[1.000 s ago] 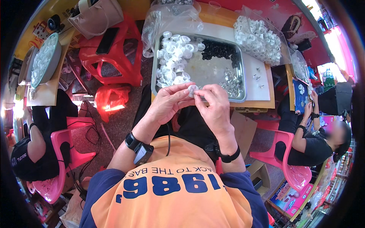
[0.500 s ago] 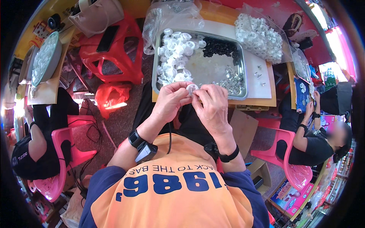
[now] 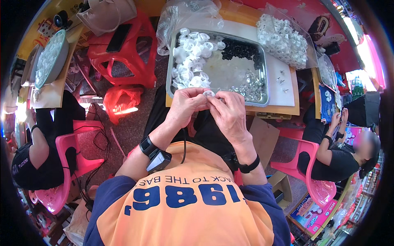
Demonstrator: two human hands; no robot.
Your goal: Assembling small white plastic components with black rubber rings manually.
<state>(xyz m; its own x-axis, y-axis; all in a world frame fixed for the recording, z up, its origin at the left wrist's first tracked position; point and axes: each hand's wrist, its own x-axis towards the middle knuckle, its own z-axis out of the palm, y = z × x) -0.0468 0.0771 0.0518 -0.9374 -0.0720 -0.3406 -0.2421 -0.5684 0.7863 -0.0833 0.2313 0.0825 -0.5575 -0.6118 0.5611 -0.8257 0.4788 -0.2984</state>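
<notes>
Pinching a white plastic cap (image 3: 208,94) with left hand (image 3: 185,105) and right hand (image 3: 230,112), we judge it light, stiff, best held by its edge.

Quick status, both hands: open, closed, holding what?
Left hand: closed, pinching a small whitish round part.
Right hand: closed, fingertips on the same part; anything else in its grip is hidden.
</notes>
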